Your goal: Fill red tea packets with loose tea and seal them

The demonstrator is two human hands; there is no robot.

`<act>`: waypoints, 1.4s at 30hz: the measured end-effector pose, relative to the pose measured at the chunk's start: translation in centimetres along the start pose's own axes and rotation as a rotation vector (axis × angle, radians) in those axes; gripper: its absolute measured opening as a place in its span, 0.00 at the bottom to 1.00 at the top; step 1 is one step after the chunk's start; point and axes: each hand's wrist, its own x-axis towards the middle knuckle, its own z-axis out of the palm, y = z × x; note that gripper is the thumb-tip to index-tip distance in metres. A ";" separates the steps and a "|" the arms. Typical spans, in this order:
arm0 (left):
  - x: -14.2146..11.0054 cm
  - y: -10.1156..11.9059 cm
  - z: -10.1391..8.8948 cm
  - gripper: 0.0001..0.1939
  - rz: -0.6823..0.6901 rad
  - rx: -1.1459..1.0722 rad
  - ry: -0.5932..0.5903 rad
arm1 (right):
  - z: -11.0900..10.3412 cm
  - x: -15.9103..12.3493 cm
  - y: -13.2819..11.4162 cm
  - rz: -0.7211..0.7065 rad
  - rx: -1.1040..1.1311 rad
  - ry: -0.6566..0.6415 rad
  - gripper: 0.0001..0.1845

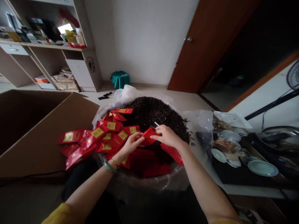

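Observation:
Between my two hands is a small red packet, held over a wide heap of dark loose tea leaves. My left hand, with bangles at the wrist, pinches the packet's left edge. My right hand grips its right side, and a thin white-ended tool sticks up at its fingers; its kind I cannot make out. Many red packets with gold labels are piled at the left of the heap. More flat red packets lie just below my hands, and another red packet is under my right wrist.
Clear plastic sheeting lines the heap's rim. A large open cardboard box stands at the left. To the right, a low table holds bowls and a small white dish. A green bag sits by the wall near a brown door.

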 end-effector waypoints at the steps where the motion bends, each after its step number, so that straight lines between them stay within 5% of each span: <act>1: 0.1 -0.1 0.0 0.25 0.002 -0.007 0.007 | -0.1 0.0 -0.1 0.006 0.008 0.029 0.10; 4: 0.2 0.0 -0.1 0.26 0.013 -0.039 0.030 | -0.2 0.0 -0.4 -0.009 0.074 0.125 0.09; 11: -0.1 0.0 0.0 0.25 -0.002 -0.009 0.003 | 0.7 -0.1 0.0 -0.027 0.036 -0.010 0.13; 17: 0.0 0.1 0.0 0.24 0.022 -0.076 0.024 | -0.7 -0.2 -1.0 -0.114 -0.016 0.135 0.07; 21: 0.1 0.0 0.0 0.25 0.030 -0.071 0.026 | -1.1 -0.3 -1.5 -0.088 -0.124 0.055 0.09; 25: 0.0 -0.2 -0.2 0.24 0.074 0.128 0.017 | -0.7 -0.3 -1.6 -0.058 -0.160 -0.032 0.11; 30: -0.4 0.1 -0.4 0.23 0.264 0.500 0.228 | 0.4 -0.1 -2.2 -0.112 -0.082 -0.069 0.07; 33: -0.6 0.7 -0.1 0.19 0.242 0.391 0.236 | 1.1 -0.1 -2.7 -0.134 -0.051 -0.074 0.02; 36: -0.8 1.4 0.2 0.18 0.191 0.226 0.236 | 1.3 -0.1 -2.9 -0.117 0.002 0.022 0.09; 42: -0.8 1.5 0.3 0.17 0.148 0.062 0.321 | 1.9 0.2 -2.5 -0.050 0.198 0.177 0.05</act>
